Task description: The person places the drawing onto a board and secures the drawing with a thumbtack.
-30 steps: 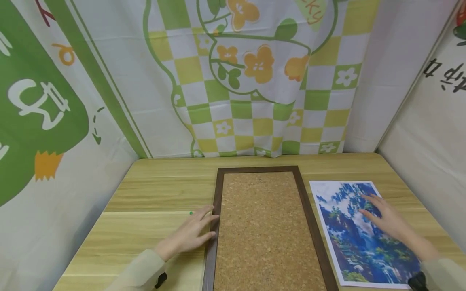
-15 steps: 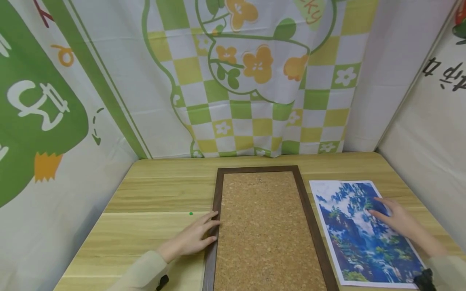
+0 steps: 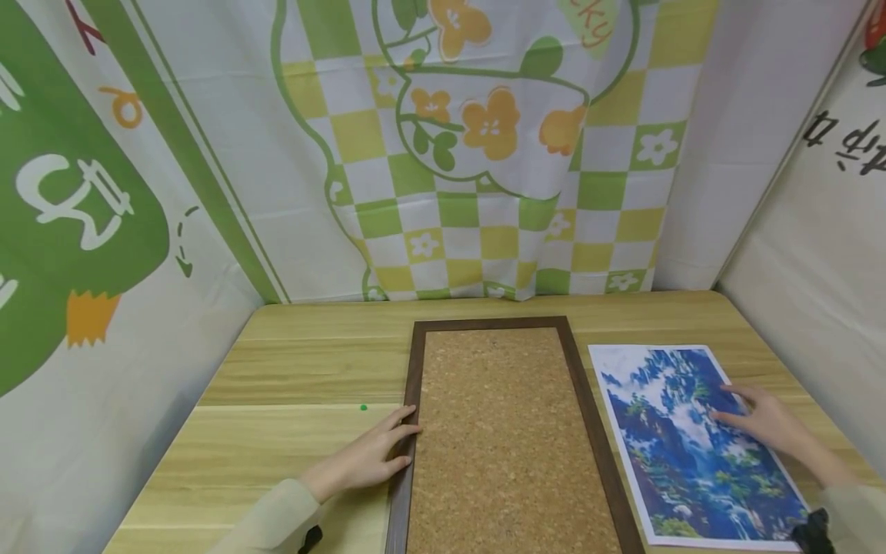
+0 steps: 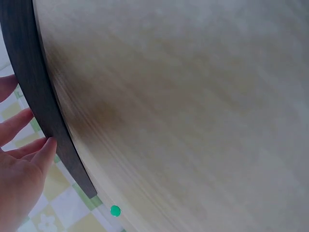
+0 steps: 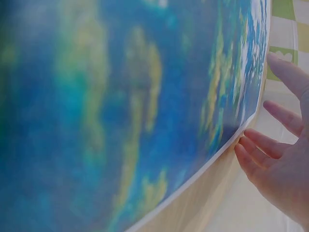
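Note:
A cork board (image 3: 512,438) in a dark brown frame (image 3: 415,369) lies lengthwise on the table. At the frame's left side, my left hand (image 3: 363,458) reaches in with fingers extended, fingertips right on the wood. The left wrist view shows those fingers (image 4: 21,121) along the dark frame edge. To the board's right lies a printed sheet (image 3: 699,462) with a blue mountain and waterfall scene and a white border. Over its right edge my right hand (image 3: 768,419) spreads its fingers and thumb, holding nothing. In the right wrist view the lower fingers (image 5: 263,145) are close to the sheet's edge.
The wooden table (image 3: 298,354) has a small green dot (image 3: 363,408) left of the board. A checkered, flowered curtain (image 3: 498,246) hangs behind the table. Printed cloth walls (image 3: 208,254) close in both sides.
My right hand has drawn back toward the sheet's right edge and slightly nearer to me. My left hand has shifted a little right and nearer, onto the frame. Board and sheet stay put.

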Motion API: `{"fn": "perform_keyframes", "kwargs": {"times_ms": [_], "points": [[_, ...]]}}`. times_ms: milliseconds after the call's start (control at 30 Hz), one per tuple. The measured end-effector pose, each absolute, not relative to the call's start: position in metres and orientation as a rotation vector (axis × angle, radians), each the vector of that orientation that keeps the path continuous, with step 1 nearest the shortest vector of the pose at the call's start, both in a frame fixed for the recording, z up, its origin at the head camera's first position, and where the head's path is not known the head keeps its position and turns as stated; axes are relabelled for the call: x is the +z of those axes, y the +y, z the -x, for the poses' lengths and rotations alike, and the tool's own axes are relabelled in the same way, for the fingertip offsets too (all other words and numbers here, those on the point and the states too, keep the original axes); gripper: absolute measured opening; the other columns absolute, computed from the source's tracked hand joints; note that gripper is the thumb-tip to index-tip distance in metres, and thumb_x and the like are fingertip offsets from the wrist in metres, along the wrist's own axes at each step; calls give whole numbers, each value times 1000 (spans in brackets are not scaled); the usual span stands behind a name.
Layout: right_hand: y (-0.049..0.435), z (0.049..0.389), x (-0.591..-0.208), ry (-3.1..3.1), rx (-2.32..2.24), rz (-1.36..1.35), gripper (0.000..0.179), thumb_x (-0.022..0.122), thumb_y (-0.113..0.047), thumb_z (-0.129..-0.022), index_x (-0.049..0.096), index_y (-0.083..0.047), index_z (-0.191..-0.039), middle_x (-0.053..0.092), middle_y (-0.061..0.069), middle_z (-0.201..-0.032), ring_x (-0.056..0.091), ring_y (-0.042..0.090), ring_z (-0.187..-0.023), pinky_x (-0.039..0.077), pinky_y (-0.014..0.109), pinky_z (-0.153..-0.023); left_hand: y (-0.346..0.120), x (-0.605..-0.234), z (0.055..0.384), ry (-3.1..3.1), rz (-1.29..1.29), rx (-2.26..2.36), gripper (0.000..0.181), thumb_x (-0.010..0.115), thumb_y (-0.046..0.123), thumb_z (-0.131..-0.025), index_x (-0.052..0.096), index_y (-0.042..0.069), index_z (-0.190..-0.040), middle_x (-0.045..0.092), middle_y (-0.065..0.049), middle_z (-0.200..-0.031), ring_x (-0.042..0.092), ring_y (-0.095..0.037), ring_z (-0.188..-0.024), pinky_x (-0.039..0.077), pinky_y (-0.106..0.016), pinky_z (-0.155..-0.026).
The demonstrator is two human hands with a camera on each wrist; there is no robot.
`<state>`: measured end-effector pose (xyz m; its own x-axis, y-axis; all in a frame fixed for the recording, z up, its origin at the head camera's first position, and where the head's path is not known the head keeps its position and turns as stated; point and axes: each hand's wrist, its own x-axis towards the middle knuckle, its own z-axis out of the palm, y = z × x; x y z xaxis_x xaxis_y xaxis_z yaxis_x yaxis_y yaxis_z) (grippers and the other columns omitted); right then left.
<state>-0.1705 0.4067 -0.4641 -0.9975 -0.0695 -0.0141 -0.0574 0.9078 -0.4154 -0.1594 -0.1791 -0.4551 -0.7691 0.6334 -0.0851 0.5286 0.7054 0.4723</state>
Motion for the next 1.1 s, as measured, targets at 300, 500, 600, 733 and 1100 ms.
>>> {"fn": "perform_keyframes", "kwargs": {"times_ms": [300, 500, 600, 733, 1100], "points": [[413, 171, -466, 3034, -677, 120, 69, 68, -37, -75, 46, 16, -115, 39, 44, -112, 46, 50, -91, 41, 57, -69, -177, -453, 158, 2669, -908, 624, 45, 54, 17, -87, 43, 1, -128, 18, -18, -143, 22, -35, -129, 29, -47, -99], [416, 173, -468, 3031, -698, 134, 68, 71, -35, -72, 49, 16, -112, 41, 43, -107, 46, 52, -91, 41, 56, -68, -177, -453, 159, 2668, -896, 612, 45, 54, 17, -87, 43, 1, -128, 17, -19, -143, 22, -35, -129, 29, -47, -99], [416, 174, -468, 3024, -725, 159, 67, 72, -32, -71, 49, 17, -111, 43, 43, -107, 48, 52, -91, 42, 56, -68, -177, -452, 159, 2668, -894, 611, 45, 54, 17, -87, 43, 1, -128, 17, -19, -143, 22, -35, -129, 30, -47, -99], [416, 175, -468, 2997, -764, 175, 67, 72, -26, -72, 46, 21, -112, 41, 45, -108, 47, 54, -92, 42, 58, -70, -176, -451, 159, 2669, -899, 613, 45, 54, 16, -87, 44, 1, -128, 18, -19, -143, 22, -35, -129, 30, -47, -99], [411, 176, -467, 2970, -839, 255, 64, 70, -15, -74, 40, 20, -118, 30, 2, -56, 20, 4, -45, 25, 22, -42, -176, -450, 157, 2675, -913, 606, 45, 54, 17, -87, 44, 0, -128, 18, -19, -143, 23, -35, -129, 30, -47, -99]]}}
